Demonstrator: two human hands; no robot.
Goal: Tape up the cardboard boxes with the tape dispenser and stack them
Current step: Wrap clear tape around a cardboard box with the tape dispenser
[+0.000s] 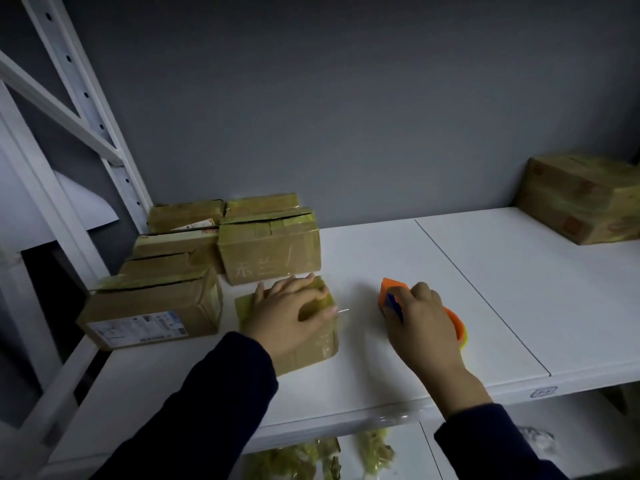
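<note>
A small cardboard box [313, 344] near the shelf's [485, 289] front edge is pressed under the left hand's [291, 313] spread fingers. Beside it, the tape dispenser [389, 295] is gripped by the right hand [420, 323]. Taped boxes [270, 251] are crowded at the left rear corner.

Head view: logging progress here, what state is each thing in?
small box, taped, lying under left hand
left hand, flat, pressing small box
right hand, gripping tape dispenser
tape dispenser, apart from small box
handwritten box, taped shut
right-side boxes, stacked, taped
</note>
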